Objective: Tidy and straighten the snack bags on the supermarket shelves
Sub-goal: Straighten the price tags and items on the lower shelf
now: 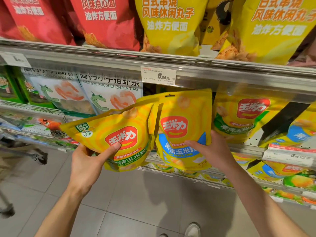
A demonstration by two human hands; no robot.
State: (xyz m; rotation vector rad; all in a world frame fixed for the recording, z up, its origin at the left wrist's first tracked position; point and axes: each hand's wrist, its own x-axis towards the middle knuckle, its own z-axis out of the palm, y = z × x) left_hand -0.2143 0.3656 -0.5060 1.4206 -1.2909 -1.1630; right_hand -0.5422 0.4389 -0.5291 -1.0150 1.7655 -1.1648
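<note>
Setting: supermarket aisle with grey floor tiles (136, 202) and metal shelves stacked one above another.
Upper shelf (102, 57): red noodle-snack bags (106, 23) on the left, tall yellow snack bags (171, 26) on the right, all standing upright.
Price tag (158, 75): white label clipped to the upper shelf's front rail, just above the two held bags.
Middle shelf (246, 148): white shrimp-stick bags (111, 93) on the left; a yellow corn bag with a green band (239, 117) stands on the right, with more yellow bags beside it.
Left hand (89, 161): grips a green-banded baked corn bag (119, 134) at its lower left edge; the thumb (111, 149) lies across the front under the red logo, the other fingers are hidden behind the bag.
Green-banded bag position: out in front of the middle shelf, tilted with its top leaning right, its right edge touching or overlapping the blue-banded bag.
Right hand (210, 151): holds a blue-banded baked corn bag (181, 130) at its lower right side; the index finger (193, 144) is stretched over the blue band on the front, and the thumb rises along the bag's right edge.
Blue-banded bag position: nearly upright, in front of the shelf gap between the shrimp-stick bags and the shelved corn bag.
Lower shelves (256, 182): more yellow corn bags lying lower down on the right.
Floor: a light shoe (192, 230) shows at the bottom edge; a wheeled cart (34, 156) stands at the left.
</note>
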